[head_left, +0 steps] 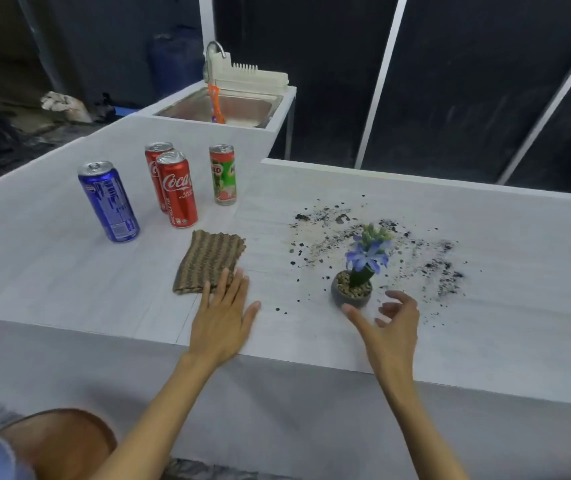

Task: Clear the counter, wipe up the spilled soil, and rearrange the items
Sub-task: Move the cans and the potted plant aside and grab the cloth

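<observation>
1. The left hand (221,320) lies flat with its fingers straight and slightly spread. The fingertips touch the near edge of the folded cloth (209,261) at mid-counter (69,271).
2. The right hand (391,327) holds nothing, its fingers loosely curved just beside the potted plant (351,292). I cannot tell whether the thumb touches the pot.
3. Spilled soil (443,268) is scattered around the pot and toward the counter's back edge.
4. Four cans (176,188) stand upright behind the cloth. A strip of counter with a few crumbs separates cloth and pot.

glossy metal cans (177,188), a coarse woven cloth (209,259), gritty dark soil (325,216) on the matt pale counter (52,271).
</observation>
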### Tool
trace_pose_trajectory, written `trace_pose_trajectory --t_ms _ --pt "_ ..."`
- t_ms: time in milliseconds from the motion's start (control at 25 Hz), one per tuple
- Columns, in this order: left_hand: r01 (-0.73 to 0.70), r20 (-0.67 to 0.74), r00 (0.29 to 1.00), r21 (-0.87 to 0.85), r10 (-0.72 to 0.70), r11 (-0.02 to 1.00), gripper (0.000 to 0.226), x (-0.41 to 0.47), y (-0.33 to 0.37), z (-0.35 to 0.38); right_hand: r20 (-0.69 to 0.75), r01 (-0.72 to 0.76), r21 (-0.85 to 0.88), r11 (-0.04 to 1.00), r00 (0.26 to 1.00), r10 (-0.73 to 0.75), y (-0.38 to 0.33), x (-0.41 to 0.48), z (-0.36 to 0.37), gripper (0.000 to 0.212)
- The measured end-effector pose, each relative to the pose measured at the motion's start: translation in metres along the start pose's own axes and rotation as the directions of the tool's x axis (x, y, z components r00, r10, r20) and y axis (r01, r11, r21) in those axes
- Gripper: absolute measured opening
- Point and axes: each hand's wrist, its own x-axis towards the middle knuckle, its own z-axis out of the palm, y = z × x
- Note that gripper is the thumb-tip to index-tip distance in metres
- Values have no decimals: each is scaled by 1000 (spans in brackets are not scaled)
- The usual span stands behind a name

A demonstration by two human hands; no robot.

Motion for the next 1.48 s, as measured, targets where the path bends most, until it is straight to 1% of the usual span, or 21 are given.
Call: trace_pose_trajectory --t_ms 80,120,200,320,360,440,480,520,600,760,880,960,1000,1080,1200,1240,1320,1360,1400,1480 --pt "11 26 1000 9 -11 1000 110 0 2 -3 90 51 -47 998 995 -47 3 17 5 88" --pt "16 31 999 13 -17 1000 109 0 3 -4 140 89 -55 995 987 -80 6 24 12 93" --pt "24 39 999 24 -25 999 108 -2 4 -5 171 147 -55 988 976 -136 12 30 24 89" --pt "26 39 999 11 -27 1000 108 -2 3 -5 110 196 -65 978 976 -188 14 32 31 73" --pt "16 42 999 -9 -16 1000 103 -2 3 -6 100 202 -64 977 976 -195 11 32 31 70" --pt "9 48 999 -97 -5 995 82 -4 -1 -13 100 223 -42 974 971 -218 5 33 35 65" --pt "32 44 999 -139 -26 990 73 -6 -8 -18 105 243 -22 970 965 -239 -1 35 41 64" --pt "68 33 997 -159 -63 985 68 -8 -19 -24 119 266 -6 964 957 -264 -8 37 49 63" --pt "162 13 987 -139 -162 977 66 -14 -55 -37 175 306 22 952 936 -305 -27 40 74 63" --pt "408 49 913 -77 -405 910 66 -31 -142 -58 326 364 129 922 863 -386 -68 33 154 63" --pt "471 62 882 -46 -468 881 64 -46 -175 -61 432 369 172 913 805 -407 -95 14 223 62" --pt "469 46 883 -34 -467 883 67 -51 -183 -57 501 370 204 906 756 -421 -111 0 264 62" --pt "465 29 885 -25 -464 885 71 -52 -185 -55 527 378 206 903 735 -428 -115 -5 283 62" --pt "455 1 891 -14 -455 890 84 -51 -186 -53 576 395 154 906 709 -407 -116 -11 310 64" --pt "449 -22 893 -17 -449 893 90 -51 -189 -51 629 402 41 915 701 -336 -105 -13 328 67" --pt "442 -29 896 -19 -443 897 93 -51 -190 -50 638 401 34 915 696 -329 -102 -14 330 72" --pt "428 -40 903 -18 -428 904 100 -52 -190 -48 666 409 30 912 672 -324 -102 -15 327 88" --pt "428 -36 903 -22 -428 904 95 -52 -190 -49 678 436 15 900 657 -329 -102 -14 323 95" --pt "436 -20 900 -26 -436 900 84 -51 -189 -51 678 492 -41 870 653 -337 -102 -11 315 96" --pt "451 27 892 -63 -451 890 64 -49 -186 -58 648 616 -263 743 683 -337 -96 -5 295 85"
